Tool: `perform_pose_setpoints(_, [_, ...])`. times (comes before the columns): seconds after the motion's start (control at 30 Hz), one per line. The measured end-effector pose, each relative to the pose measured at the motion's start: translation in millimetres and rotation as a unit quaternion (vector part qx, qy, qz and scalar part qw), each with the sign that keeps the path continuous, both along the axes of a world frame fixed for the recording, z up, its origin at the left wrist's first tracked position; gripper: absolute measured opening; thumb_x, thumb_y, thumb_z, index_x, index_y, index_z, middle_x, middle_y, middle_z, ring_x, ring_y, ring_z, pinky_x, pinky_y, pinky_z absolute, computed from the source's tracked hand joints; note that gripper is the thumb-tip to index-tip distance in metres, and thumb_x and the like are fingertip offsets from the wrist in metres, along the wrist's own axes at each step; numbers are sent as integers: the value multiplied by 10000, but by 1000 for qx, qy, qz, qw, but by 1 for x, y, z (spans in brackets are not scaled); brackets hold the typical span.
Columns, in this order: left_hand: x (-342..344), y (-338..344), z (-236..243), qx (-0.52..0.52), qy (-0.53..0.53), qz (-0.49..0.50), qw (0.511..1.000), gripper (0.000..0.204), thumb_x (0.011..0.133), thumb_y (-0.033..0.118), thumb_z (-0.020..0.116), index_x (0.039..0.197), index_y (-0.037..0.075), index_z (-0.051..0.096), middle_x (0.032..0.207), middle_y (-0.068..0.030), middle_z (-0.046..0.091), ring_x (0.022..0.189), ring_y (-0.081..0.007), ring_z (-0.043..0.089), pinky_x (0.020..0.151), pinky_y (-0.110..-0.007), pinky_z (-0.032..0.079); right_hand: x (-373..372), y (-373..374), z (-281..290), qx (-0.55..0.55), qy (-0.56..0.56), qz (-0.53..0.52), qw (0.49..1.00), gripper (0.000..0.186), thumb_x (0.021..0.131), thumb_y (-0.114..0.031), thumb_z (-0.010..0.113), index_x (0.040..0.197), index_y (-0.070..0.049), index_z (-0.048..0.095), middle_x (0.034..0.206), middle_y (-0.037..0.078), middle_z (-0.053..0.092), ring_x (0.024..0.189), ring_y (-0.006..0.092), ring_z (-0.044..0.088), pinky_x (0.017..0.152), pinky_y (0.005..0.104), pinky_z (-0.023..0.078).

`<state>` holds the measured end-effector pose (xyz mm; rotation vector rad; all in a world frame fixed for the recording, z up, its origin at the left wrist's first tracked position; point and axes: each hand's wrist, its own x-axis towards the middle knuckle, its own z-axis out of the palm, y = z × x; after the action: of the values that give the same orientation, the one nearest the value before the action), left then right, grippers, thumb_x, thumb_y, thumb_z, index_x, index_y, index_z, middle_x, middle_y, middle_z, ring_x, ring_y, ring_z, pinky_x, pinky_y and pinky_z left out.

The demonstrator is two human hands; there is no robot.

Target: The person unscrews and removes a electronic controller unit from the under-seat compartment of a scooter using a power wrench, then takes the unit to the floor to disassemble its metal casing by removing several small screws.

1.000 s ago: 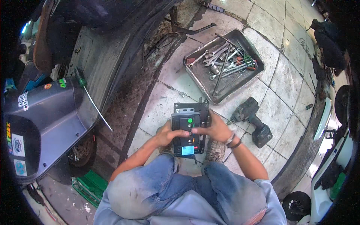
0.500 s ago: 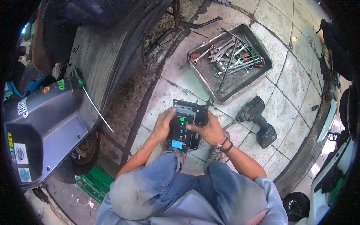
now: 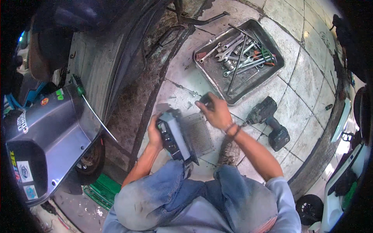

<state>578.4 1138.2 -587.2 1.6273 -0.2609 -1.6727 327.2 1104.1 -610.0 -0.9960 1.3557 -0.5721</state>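
Note:
My left hand (image 3: 154, 132) grips a black and silver boxy electronic unit (image 3: 175, 139), tilted on its side above the floor. A grey finned metal plate (image 3: 201, 134) shows beside it; whether they touch is unclear. My right hand (image 3: 215, 112) is raised just beyond the plate, its fingers curled round something dark that I cannot make out. Small screws (image 3: 189, 104) lie on the tiles. A black cordless drill (image 3: 272, 124) rests on the floor to the right of my right forearm.
A metal tray (image 3: 278, 70) with several wrenches and tools stands ahead. A grey scooter (image 3: 66, 128) is on the left, with a green-handled screwdriver (image 3: 80, 90) on it. A green crate (image 3: 103, 186) is below. A white vehicle part (image 3: 334, 190) and black wheel (image 3: 309, 207) are right.
My right hand has left the unit and moved up and away. My left hand has shifted left and down, tipping the unit sideways, and the finned plate has come into view.

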Motion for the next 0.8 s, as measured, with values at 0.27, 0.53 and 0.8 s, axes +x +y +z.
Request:
perform_pose_setpoints(0.27, [21,-6,25,-169,278,-165,931,759,805,845,380,846,90,439,656,-112,505,542,-279,539,540,-396,466,39,-38,-98,-245,313,157,904,263,813,7,573,1067,-1,641,1072,226,609,900,421,670,785,501,563])
perform_pose_setpoints(0.53, [7,-18,24,-224,476,-181,831,723,760,702,685,962,47,454,759,-162,596,632,-361,661,589,-414,560,27,-32,-81,-258,275,110,920,135,813,1,647,945,9,669,959,205,674,874,386,686,785,449,571])
perform_pose_setpoints(0.8, [2,-16,35,-183,495,-213,822,582,932,564,511,881,-16,513,689,-258,582,605,-407,644,582,-462,579,18,-11,112,-121,-196,-3,973,205,855,-70,791,1023,25,720,970,78,723,901,142,687,804,297,558])
